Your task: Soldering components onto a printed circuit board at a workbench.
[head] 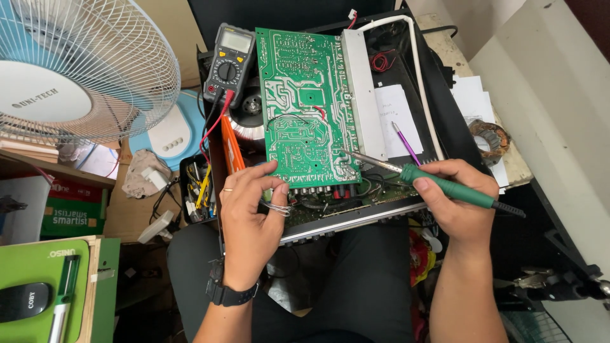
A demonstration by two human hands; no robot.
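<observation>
- My right hand is wrapped around the green iron, gripped like a pen
- Iron tip sits on the lower right corner of the green board, near the board's bottom edge
- My left hand pinches the board's bottom edge, thumb on top, with a small coil of solder wire held in the fingers
- Board lies solder side up, propped over the open black chassis on my lap
- Grey heatsink runs along the board's right side
- Multimeter sits at the board's top left corner; its red lead and a black one drop down the left side
- White note and purple pen lie inside the chassis, right of the heatsink
- Fan stands far left, well apart from the work
</observation>
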